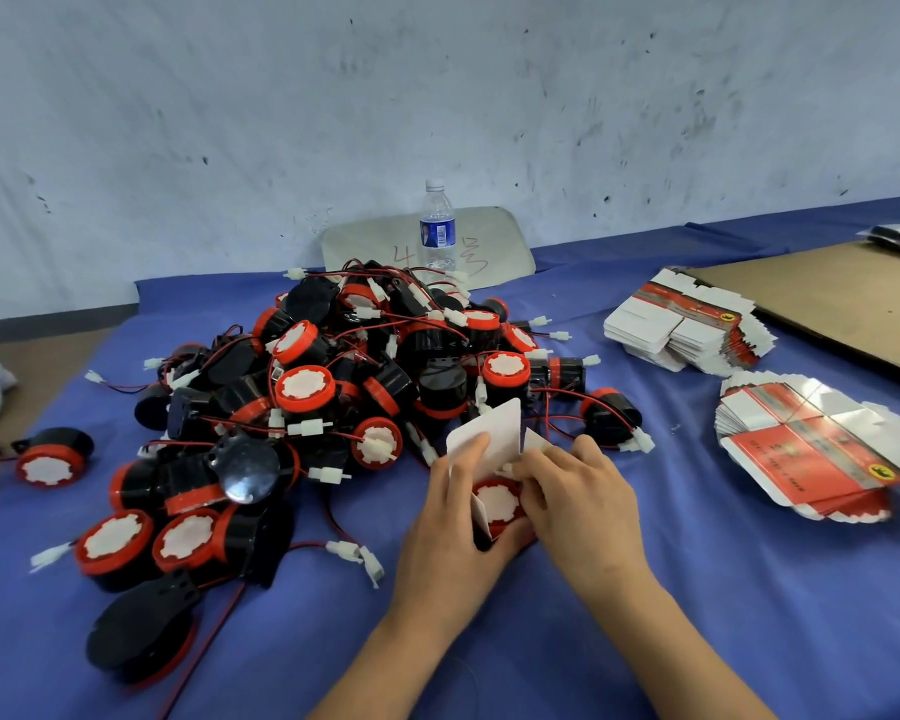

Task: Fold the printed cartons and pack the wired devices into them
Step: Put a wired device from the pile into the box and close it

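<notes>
The carton (491,433) in hand sits just in front of the pile (333,397) of wired devices, at its near right foot. It is part-formed. Its white flaps stand open, and one device (497,504) is already seated inside with its red-rimmed white face showing.

The left hand (450,517) cups the carton from the side, with its fingers (470,449) curled up against the tall flap. The right hand (580,498) pinches a smaller flap (533,440), and its fingers (527,467) are bent onto the card.

This one carton looks close to done, with only the flaps left to tuck and shut. The job as a whole seems far from over. The pile holds many loose devices, one lone device (53,457) lies well to its left, and no closed carton is in view.

Right of the pile are two stacks of flat cartons, one further back (681,327) and one nearer (811,452). Both are still unfolded. A cardboard sheet (827,298) lies beyond them.

Behind the pile a water bottle (437,226) stands near the wall. The blue-covered worktop (697,589) shows bare cloth in front of the pile and between it and the stacks, which gives room to set a finished carton down. Loose wires and white plugs trail from the pile's near edge and could snag.
</notes>
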`<state>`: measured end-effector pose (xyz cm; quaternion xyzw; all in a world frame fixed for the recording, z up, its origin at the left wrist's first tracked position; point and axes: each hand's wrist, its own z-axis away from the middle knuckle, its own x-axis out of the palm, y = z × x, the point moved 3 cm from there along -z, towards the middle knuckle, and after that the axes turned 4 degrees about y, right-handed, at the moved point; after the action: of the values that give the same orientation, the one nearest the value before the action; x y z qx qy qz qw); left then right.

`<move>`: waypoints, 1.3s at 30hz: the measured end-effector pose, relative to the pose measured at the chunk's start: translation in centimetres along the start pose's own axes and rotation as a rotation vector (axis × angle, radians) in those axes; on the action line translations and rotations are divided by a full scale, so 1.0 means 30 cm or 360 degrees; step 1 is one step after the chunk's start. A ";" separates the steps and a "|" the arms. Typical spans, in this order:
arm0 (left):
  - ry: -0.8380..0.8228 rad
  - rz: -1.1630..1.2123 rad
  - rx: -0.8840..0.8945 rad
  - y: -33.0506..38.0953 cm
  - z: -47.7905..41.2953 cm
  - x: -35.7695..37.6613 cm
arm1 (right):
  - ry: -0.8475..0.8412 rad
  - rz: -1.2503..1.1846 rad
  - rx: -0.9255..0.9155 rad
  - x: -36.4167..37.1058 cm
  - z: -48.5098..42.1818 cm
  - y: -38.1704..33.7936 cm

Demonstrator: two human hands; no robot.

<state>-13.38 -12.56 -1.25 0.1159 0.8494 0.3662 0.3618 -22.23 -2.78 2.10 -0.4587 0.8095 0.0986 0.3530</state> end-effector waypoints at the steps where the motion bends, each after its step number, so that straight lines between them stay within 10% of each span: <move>1: 0.0005 0.0000 0.0018 0.000 0.001 0.001 | 0.0000 -0.0007 -0.0005 -0.001 0.000 0.001; 15: -0.0233 -0.0288 -0.0140 -0.020 -0.005 0.023 | -0.0704 -0.0302 0.0135 0.064 0.021 0.030; 34: 0.0066 -0.0405 -0.0147 -0.015 -0.005 0.002 | 0.0126 -0.1032 0.0332 0.003 0.008 0.015; 39: 0.0214 -0.0394 -0.0100 0.015 -0.008 -0.019 | -0.0238 -0.1002 0.0451 0.074 0.012 0.037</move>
<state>-13.16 -12.63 -0.51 -0.0259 0.8677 0.3519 0.3501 -23.69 -3.47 0.18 -0.6237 0.6060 -0.0950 0.4845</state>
